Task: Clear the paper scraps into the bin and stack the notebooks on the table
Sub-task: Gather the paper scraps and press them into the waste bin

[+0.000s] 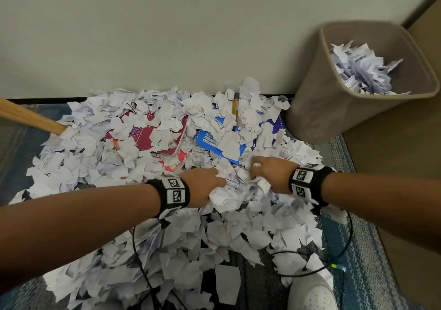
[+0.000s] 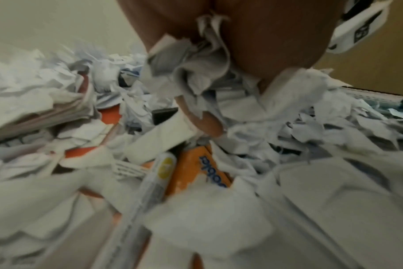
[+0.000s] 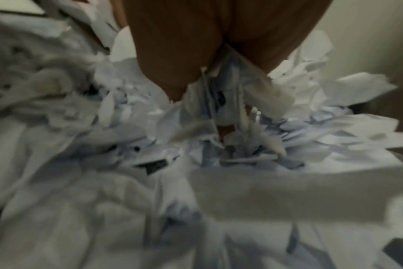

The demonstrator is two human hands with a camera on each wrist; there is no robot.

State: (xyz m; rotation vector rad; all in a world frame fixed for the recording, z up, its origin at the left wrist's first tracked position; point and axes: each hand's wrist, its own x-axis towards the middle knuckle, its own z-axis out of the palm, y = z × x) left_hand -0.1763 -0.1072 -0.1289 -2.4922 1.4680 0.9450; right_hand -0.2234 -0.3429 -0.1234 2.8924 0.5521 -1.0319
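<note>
A wide heap of torn white paper scraps (image 1: 181,235) covers the patterned rug (image 1: 358,250) in front of a pale wall (image 1: 167,35). Both hands are down in the heap near its middle, close together. The left hand (image 1: 202,185) has its fingers curled into a crumpled bunch of scraps (image 1: 229,195), and the left wrist view shows paper squeezed between its fingers (image 2: 209,125). The right hand (image 1: 269,173) grips the same bunch from the other side, its fingers dug into the paper; the blurred right wrist view shows scraps wedged between thumb and fingers. Each wrist wears a black band with white tags. Just beyond the hands, notebooks lie half buried on the floor: a red notebook (image 1: 152,135) to the left, a blue notebook (image 1: 214,142) to its right, and the edge of a purple notebook (image 1: 276,128) near the bin. A yellow pen (image 1: 235,107) lies on the scraps behind the blue one. The tan bin (image 1: 334,95) stands to the right of the heap against the wall, with scraps already inside it. A wooden leg (image 1: 31,116) slants in from the left edge. A white shoe (image 1: 310,293) shows at the bottom, beside black cables (image 1: 143,269) trailing over the paper.
</note>
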